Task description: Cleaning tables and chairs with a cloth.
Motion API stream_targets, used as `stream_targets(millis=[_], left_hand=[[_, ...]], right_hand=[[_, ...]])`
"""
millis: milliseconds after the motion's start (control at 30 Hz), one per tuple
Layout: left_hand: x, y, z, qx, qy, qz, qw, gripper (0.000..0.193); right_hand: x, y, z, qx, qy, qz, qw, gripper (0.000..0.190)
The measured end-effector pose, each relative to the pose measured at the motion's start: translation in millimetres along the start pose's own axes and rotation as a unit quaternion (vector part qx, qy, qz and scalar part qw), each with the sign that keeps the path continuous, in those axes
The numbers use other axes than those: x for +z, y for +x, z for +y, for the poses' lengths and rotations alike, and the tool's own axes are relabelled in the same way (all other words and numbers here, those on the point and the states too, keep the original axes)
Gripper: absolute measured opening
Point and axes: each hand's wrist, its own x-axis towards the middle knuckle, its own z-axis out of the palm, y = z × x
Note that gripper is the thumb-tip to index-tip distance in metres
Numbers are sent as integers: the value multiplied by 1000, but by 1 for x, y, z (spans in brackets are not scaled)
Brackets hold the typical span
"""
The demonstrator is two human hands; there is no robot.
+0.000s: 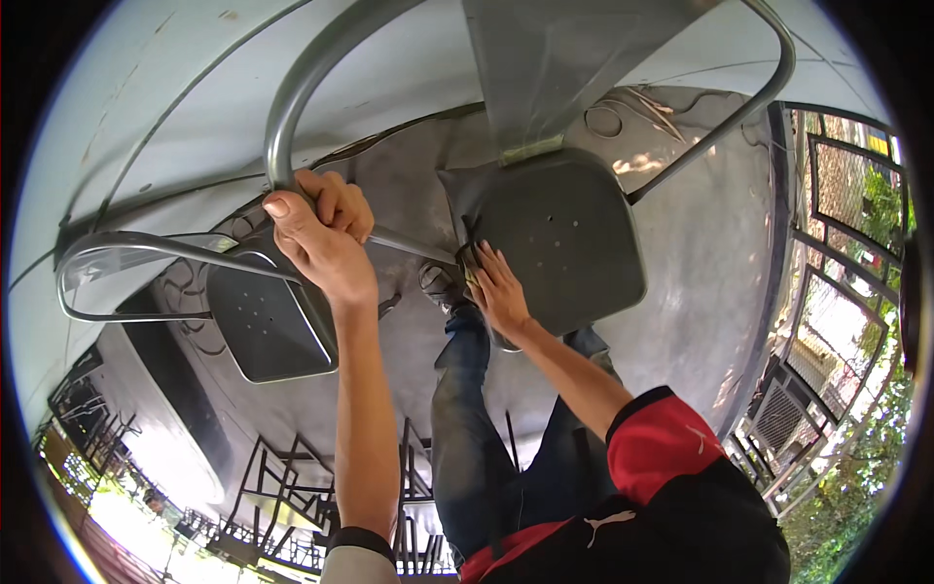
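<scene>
A dark metal chair (pixel 576 241) with a curved tubular frame and a broad back panel stands before me, its seat dotted with several small holes. My left hand (pixel 325 233) is closed around the chair's grey tube at the left. At the left edge of the seat, my right hand (pixel 496 288) lies with its fingers extended over a dark cloth or strap-like piece (pixel 468 255); whether it grips that piece I cannot tell. A second metal chair (pixel 266 321) of like make stands to the left.
A pale wall (pixel 379 95) rises behind the chairs. Cord or strips (pixel 653 113) lie on the concrete floor (pixel 686 270) near it. Metal-framed mesh panels (pixel 839 336) line the right side. Several dark metal frames (pixel 281 485) stand at the lower left. My shoe (pixel 438 285) is beside the seat.
</scene>
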Motion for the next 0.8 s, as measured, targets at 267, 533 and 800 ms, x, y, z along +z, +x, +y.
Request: stream_targets(millis=[267,533,800], left_hand=[[10,-1,-5,-41,-38,29,998,60],[-1,-7,0,9,148,48,988,51],[-8,-5,37,33,215,-49,975,45]], right_hand=[[0,98,-81,340,359,185,849,34],[-111,177,-164,206,615,179,740,35],[-246,193,-136,148,539,532,637,47]])
